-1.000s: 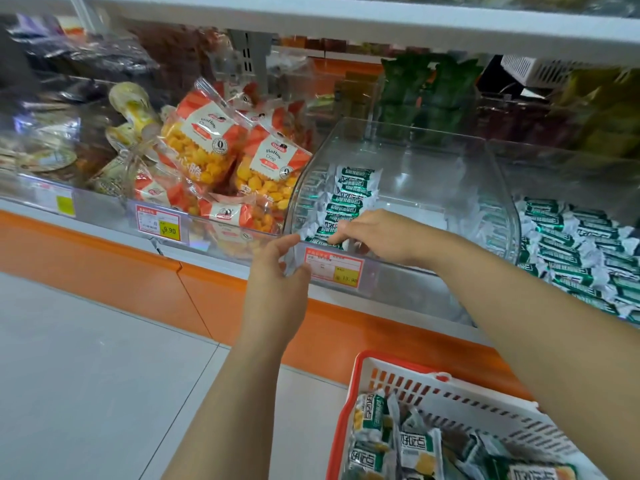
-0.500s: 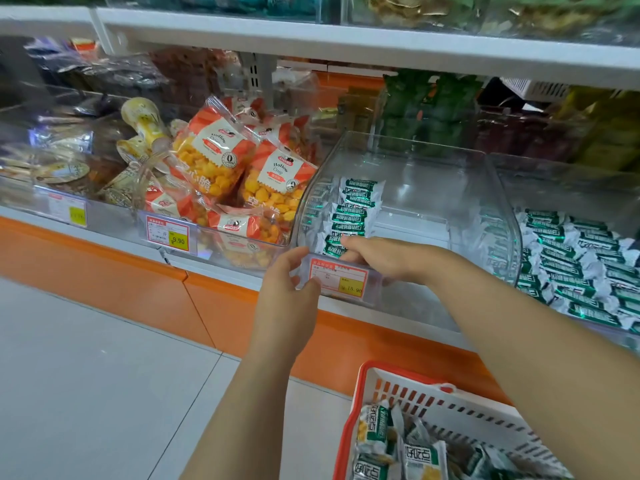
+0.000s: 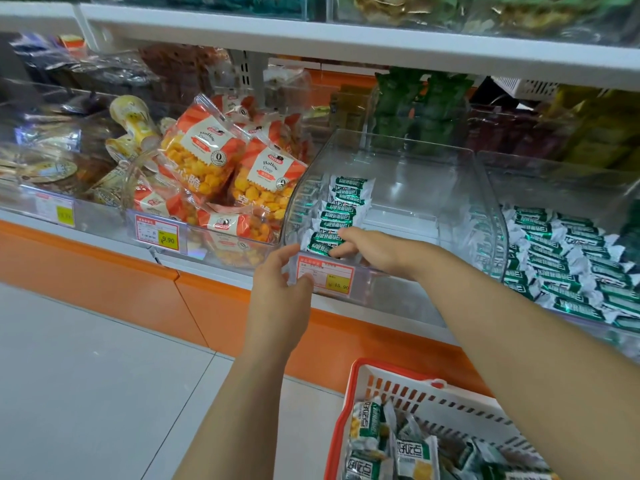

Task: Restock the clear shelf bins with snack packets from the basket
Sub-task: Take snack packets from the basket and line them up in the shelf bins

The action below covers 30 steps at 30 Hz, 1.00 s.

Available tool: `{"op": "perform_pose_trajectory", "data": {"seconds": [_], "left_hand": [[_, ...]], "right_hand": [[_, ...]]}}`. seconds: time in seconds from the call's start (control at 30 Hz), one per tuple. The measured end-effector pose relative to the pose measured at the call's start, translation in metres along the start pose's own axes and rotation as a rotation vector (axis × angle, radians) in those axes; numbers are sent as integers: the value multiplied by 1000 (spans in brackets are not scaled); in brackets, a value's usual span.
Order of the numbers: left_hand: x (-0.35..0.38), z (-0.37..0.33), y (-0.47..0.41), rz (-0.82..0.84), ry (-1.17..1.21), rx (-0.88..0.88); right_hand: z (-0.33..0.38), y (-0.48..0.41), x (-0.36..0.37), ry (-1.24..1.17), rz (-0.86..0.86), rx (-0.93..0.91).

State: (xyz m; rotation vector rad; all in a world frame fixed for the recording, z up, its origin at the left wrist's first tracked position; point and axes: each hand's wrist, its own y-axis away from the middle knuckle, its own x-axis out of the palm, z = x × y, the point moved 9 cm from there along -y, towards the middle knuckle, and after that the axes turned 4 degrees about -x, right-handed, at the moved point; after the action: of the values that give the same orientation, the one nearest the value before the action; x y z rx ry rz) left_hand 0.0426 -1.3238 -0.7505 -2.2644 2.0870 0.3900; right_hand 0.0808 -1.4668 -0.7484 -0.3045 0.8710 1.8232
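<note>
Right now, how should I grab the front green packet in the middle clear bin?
Pinch the front green packet across its right crimped end, coming from above right: the clear bin is open on top, and its left wall blocks the other end.

The white shelf has an orange front panel below its front edge and carries a row of clear bins. The middle bin holds one stack of green-and-white packets against its left wall and bears a red price tag on its front. The left bin is piled with orange bags of yellow puffs. The right bin is filled with rows of green-and-white bars. More bins stand behind, along the shelf's back edge, their contents blurred.
</note>
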Motion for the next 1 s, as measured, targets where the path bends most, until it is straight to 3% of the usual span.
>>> {"op": "perform_pose_trajectory", "data": {"seconds": [0.1, 0.17, 0.3, 0.37, 0.43, 0.57, 0.63, 0.73, 0.9, 1.0], "left_hand": [[2, -3, 3, -12, -9, -1], [0, -6, 5, -62, -47, 39], [-9, -23, 23, -255, -62, 155], [-2, -30, 37, -262, -69, 230], [13, -30, 50, -214, -44, 279], [58, -12, 77, -99, -62, 274], [84, 11, 90, -35, -128, 232], [126, 68, 103, 111, -345, 118], [174, 181, 145, 547, -760, -92], [186, 235, 181, 828, -1115, -115]], "right_hand": [[0, 9, -5, 11, -54, -46], [6, 21, -20, 19, -222, -125], [24, 83, -34, -47, -504, -483], [15, 123, -28, -45, -580, -605], [-14, 155, -20, -92, -637, -579], [-107, 186, 3, -219, -680, -305], [-155, 191, 22, -225, -628, -143], [-230, 190, 64, -155, -400, 97], [-328, 211, 118, 97, -85, 355], [-367, 222, 143, 248, 88, 420]]}}
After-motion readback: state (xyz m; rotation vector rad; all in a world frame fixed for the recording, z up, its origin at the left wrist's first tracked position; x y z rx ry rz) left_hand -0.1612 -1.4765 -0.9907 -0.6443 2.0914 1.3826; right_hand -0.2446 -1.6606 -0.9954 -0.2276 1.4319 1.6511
